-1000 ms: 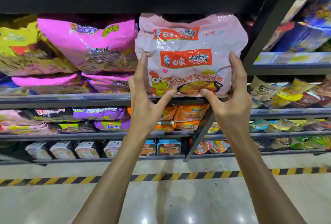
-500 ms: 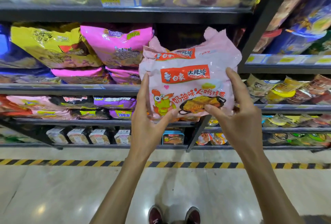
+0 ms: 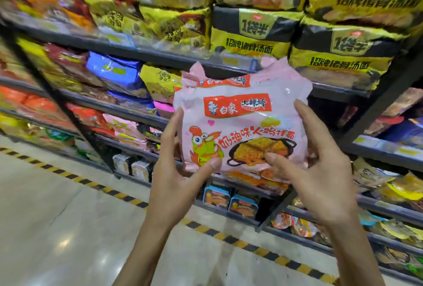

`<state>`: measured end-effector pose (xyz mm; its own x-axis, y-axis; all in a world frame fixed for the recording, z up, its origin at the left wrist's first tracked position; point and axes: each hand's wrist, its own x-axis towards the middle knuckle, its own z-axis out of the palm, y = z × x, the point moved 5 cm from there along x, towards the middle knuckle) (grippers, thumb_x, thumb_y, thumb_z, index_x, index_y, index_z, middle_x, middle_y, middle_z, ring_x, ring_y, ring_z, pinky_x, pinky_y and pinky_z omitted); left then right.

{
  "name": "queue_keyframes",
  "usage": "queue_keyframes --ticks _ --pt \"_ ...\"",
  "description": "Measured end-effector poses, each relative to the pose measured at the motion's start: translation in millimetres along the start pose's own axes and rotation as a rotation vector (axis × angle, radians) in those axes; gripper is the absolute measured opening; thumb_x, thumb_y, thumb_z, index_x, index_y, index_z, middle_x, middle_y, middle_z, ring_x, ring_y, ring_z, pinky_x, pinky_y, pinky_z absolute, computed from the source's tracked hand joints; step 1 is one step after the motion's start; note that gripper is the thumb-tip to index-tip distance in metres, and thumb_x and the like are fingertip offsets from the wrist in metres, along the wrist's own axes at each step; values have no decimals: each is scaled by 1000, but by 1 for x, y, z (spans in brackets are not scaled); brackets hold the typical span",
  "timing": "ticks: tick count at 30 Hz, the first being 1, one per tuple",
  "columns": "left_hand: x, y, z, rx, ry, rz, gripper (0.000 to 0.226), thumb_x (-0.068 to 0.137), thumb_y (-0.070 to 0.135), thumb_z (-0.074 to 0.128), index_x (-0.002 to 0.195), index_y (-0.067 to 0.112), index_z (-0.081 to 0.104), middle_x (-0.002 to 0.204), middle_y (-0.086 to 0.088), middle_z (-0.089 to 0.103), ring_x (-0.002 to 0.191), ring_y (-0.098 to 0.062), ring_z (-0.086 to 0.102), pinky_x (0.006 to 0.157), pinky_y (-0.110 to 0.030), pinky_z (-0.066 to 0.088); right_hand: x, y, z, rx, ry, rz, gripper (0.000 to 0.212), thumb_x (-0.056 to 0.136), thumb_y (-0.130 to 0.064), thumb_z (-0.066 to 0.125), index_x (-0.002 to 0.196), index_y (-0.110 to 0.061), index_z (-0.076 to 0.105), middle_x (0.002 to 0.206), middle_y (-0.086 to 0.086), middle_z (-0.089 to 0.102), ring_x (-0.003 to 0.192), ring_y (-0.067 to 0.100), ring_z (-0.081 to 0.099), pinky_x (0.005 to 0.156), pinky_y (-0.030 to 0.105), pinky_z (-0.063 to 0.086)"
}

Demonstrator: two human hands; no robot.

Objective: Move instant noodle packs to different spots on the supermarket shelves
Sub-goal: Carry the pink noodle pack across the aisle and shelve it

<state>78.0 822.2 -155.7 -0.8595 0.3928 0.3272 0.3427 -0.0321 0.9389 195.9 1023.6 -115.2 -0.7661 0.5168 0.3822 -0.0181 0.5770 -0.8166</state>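
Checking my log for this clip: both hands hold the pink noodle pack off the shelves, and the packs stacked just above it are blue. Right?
Not blue: the head view shows the stacked packs are yellow and black. The left hand and right hand do hold the pink noodle pack.

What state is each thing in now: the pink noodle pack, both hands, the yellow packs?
pink noodle pack: upright, held in mid-air
left hand: grips the pack's left edge
right hand: grips the pack's right edge
yellow packs: stacked on the upper shelf
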Motion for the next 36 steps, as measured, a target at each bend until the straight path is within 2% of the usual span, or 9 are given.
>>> queue_keyframes --ticks 4,9,12,19,24,26,29,34,36 --pt "-13 9 -27 36 132 2 97 82 10 84 149 58 31 151 2 53 125 -11 64 88 -26 61 8 -15 22 41 -92 -76 91 76 -18 85 146 -53 38 126 -61 36 101 -31 49 75 -1 43" --pt "-46 21 -52 132 332 -14 98 81 8 84 147 58 32 152 4 51 122 -2 63 82 -21 61 13 -26 50 90 -253 -166 93 76 -18 86 146 -53 36 119 -55 44 116 6 41 79 27 55" --pt "-67 28 -58 180 442 -40 98 80 8 85 148 57 33 150 3 54 120 -3 64 81 -23 62 12 -31 60 121 -336 -209 93 76 -20 86 147 -53 36 123 -45 41 119 1 33 83 19 52" --pt "-104 48 -72 301 631 -83 97 80 10 85 154 46 33 129 40 57 118 3 63 77 -25 62 8 -49 85 207 -476 -227 92 76 -21 85 146 -53 37 120 14 56 112 26 50 89 54 51" --pt "-122 49 -106 308 699 -96 96 79 13 86 153 48 34 141 12 59 117 -1 64 72 -18 59 -6 -69 115 238 -539 -280 92 77 -19 85 150 -46 36 129 -25 41 120 17 42 91 44 52" --pt "-126 47 -125 309 704 -94 96 80 12 86 151 50 35 141 6 60 115 -1 64 71 -14 57 -12 -79 132 242 -552 -302 92 77 -18 84 150 -44 36 121 -40 50 117 13 47 86 23 52" --pt "-128 41 -160 298 698 -85 95 80 9 85 147 54 34 146 6 56 115 2 63 73 -13 57 -18 -98 160 229 -559 -308 90 78 -16 83 151 -42 36 111 -65 37 100 -22 52 77 -3 40" --pt "-122 28 -243 293 634 -80 94 83 14 84 151 54 32 150 5 54 127 -5 61 90 -35 62 -33 -143 220 171 -495 -311 91 79 -18 83 152 -42 33 126 -38 36 115 -8 30 87 31 43" --pt "-119 28 -278 320 620 -81 92 84 18 83 152 52 31 148 10 56 127 -3 60 92 -40 62 -39 -162 248 176 -504 -297 92 80 -18 83 152 -42 32 121 -43 38 114 -9 26 89 35 43"
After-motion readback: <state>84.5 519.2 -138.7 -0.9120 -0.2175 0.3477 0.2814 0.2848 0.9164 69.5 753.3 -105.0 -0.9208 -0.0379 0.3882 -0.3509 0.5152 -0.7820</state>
